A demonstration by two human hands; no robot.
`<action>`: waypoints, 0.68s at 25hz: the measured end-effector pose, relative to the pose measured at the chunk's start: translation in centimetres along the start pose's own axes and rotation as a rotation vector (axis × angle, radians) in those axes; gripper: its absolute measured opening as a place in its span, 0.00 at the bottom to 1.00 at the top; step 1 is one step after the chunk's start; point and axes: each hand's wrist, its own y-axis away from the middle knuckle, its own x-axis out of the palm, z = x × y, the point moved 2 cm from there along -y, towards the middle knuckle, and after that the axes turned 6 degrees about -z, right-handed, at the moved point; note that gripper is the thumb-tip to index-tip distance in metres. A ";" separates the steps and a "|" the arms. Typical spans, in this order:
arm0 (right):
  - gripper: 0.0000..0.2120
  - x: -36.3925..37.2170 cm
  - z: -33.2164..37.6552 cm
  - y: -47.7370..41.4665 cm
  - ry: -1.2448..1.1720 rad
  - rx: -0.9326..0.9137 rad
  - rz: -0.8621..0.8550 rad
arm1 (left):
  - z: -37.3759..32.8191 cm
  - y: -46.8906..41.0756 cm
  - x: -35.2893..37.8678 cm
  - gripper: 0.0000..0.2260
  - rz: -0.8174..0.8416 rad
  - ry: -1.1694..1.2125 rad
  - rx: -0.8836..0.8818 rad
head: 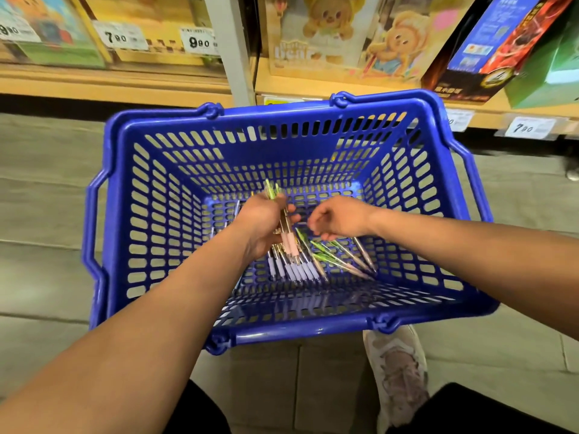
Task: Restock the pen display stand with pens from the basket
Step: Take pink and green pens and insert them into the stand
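**Down in the blue basket [282,335]**

Your left grip [266,227] is closed round a bundle of pens [285,228], with pink-sleeved ends pointing toward you and green tips sticking out past the knuckles. Your right grip [341,219] hangs just beside it, fingers loosely curled over the green pens [332,256]. Blur hides whether it pinches one. The purple-sleeved pens [293,270] lie on the basket's floor beneath your left wrist.

Pale wooden shelves [94,86] run either side of a grey upright post [233,57], with boxed plush toys [329,36] to its right and price tags [200,42] to its left. Grey floor tiles [47,214] lie below it.
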 end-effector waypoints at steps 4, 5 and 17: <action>0.08 1.7 -2.6 -0.8 0.800 0.215 0.102 | -0.1 0.2 -0.1 0.09 0.045 0.050 -0.059; 0.08 2.5 -3.2 -0.5 0.823 0.238 0.098 | -0.2 0.3 -0.2 0.09 0.065 0.051 -0.064; 0.03 1.2 1.8 -0.4 -0.165 -0.032 -0.321 | 0.1 -0.5 -0.4 0.13 -0.019 0.037 -0.062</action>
